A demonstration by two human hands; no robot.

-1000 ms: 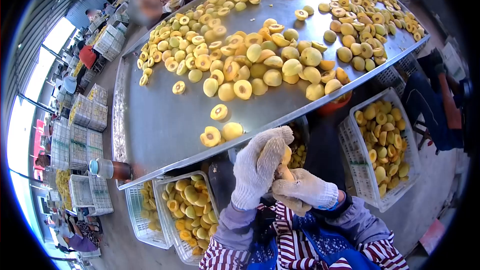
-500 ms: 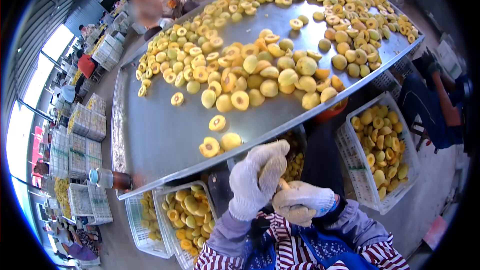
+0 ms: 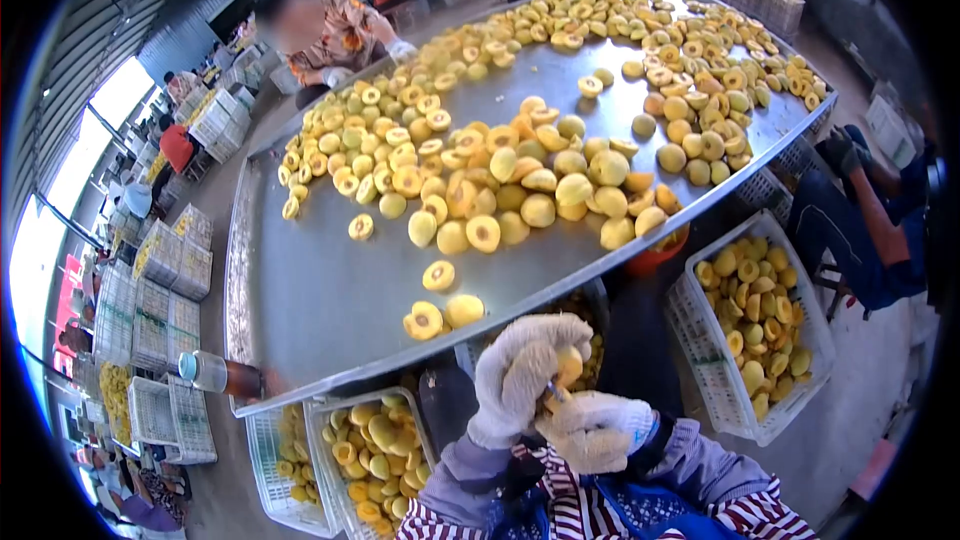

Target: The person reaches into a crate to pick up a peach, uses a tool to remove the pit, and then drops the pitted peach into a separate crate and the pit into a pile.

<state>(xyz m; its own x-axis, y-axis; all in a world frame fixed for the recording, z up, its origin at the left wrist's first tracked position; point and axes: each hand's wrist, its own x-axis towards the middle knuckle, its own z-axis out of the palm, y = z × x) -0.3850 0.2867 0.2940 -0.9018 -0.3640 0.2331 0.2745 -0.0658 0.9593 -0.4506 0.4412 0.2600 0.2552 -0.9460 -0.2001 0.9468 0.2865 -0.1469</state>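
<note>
My left hand, in a white knit glove, is closed on a yellow peach half just in front of my chest. My gloved right hand is closed close below it, its fingers curled round something mostly hidden; a small light-brown end shows between the hands. Beyond them, the metal table bears many halved peaches, some cut side up with reddish hollows. Two peach halves lie by the near edge, with another half just beyond.
A white crate of peach halves stands at the right, and two more crates at the lower left. A bottle of brown liquid is beside the table's left corner. Co-workers sit across the table and at the right.
The view has tilted up slightly. My left hand has turned, and the peach half in it now shows. My right hand stays close below it.
</note>
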